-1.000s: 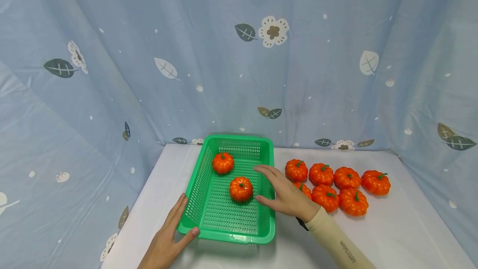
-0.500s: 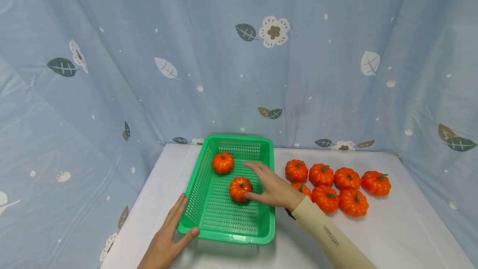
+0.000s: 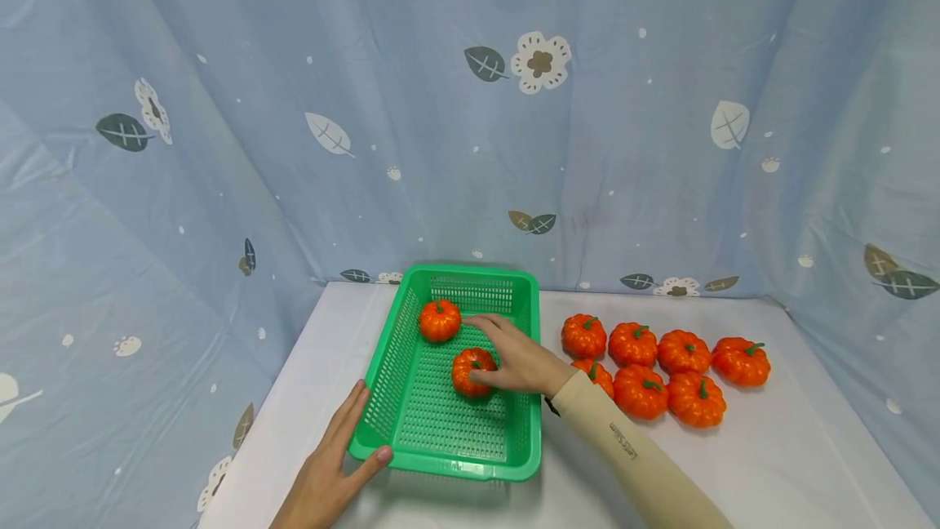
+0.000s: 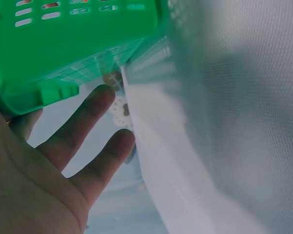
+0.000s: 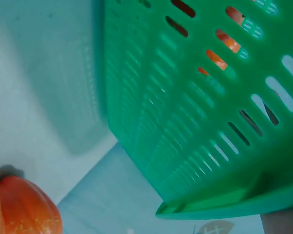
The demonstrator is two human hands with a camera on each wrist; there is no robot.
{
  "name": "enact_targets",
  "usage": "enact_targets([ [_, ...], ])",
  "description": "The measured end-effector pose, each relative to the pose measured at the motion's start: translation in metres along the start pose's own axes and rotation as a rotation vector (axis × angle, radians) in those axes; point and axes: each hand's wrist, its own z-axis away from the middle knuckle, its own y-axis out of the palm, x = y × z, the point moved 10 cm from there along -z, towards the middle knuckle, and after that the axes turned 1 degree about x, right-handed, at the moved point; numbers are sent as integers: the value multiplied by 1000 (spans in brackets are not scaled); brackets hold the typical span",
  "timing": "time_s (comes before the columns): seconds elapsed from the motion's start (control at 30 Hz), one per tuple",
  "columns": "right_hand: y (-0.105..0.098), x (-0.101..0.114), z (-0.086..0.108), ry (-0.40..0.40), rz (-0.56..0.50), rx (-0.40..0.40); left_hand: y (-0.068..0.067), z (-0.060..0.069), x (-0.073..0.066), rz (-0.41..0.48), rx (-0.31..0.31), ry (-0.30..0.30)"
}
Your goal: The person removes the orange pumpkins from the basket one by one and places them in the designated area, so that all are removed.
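Note:
A green plastic basket [image 3: 451,464] stands on the table with two small orange pumpkins inside. One pumpkin [image 3: 439,322] lies toward its far left corner, the other pumpkin [image 3: 470,372] near the middle. Over the basket's right wall reaches my right hand [image 3: 521,357], its thumb across the middle pumpkin and its fingers extended beyond it; whether they touch it cannot be told. My left hand [image 3: 330,460] rests at the basket's front left corner, thumb by the rim and fingers straight along the outside. In the left wrist view, those spread fingers [image 4: 102,165] show beneath the basket wall [image 4: 88,34].
Right of the basket, several more pumpkins [image 3: 640,392] sit in two rows on the white table [image 3: 793,447]. A blue patterned curtain [image 3: 411,104] hangs behind and at both sides. In the right wrist view the basket's slotted wall [image 5: 185,107] fills much of the picture.
My right hand has moved left, from the basket's right side to over the middle pumpkin. The left hand, the basket and the pumpkins have stayed in place.

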Motion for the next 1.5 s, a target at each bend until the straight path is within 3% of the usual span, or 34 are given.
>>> enact_targets([
  [0.3,12,0,-15,8,-38,59,2,0,5,27,12,-28],
  [0.5,28,-1,-18,-1,10,134,3,0,4,26,17,-32],
  [0.93,40,-9,-15,84,96,257,2,-1,4,32,18,-28],
  [1.5,45,-10,-14,84,153,280,1,0,2,24,13,-20],
])
